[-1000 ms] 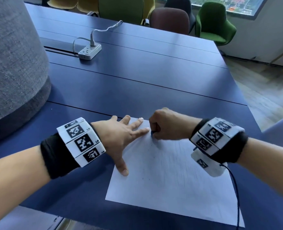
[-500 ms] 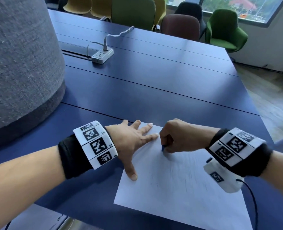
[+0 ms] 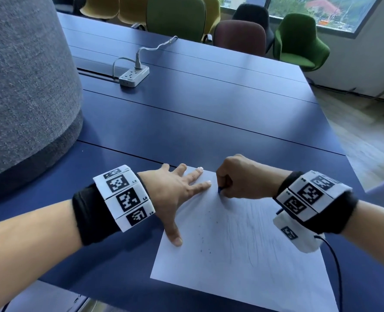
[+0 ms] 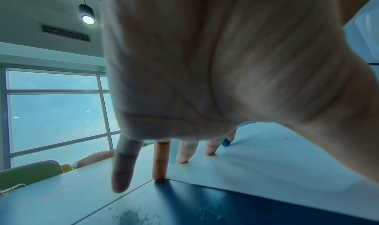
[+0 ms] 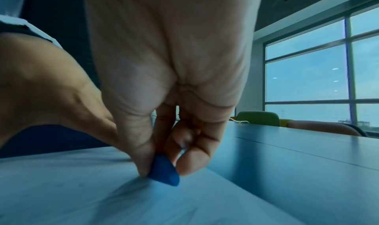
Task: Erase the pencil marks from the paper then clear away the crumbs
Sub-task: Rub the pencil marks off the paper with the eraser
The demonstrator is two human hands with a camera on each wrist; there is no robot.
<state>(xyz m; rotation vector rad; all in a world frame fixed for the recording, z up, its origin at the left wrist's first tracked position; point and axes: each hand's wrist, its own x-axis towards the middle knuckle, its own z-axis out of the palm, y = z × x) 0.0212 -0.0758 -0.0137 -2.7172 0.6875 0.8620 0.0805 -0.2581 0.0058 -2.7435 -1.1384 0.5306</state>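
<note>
Little has moved: left hand stays spread on paper, right hand apparently pinching the eraser.

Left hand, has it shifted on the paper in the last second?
No. The left hand keeps fingers on the far left corner of the paper, thumb on its left edge, as before.

Setting: office meeting room. Long dark-blue conference table, top built of several panels with seams between. White power strip on table, cable plugged in. Row of upholstered chairs along far edge: green chair, maroon chair, yellow chair. Large multi-pane window behind. Cylindrical pendant lamp and ceiling vent overhead. Wood-look floor beside table.
</note>
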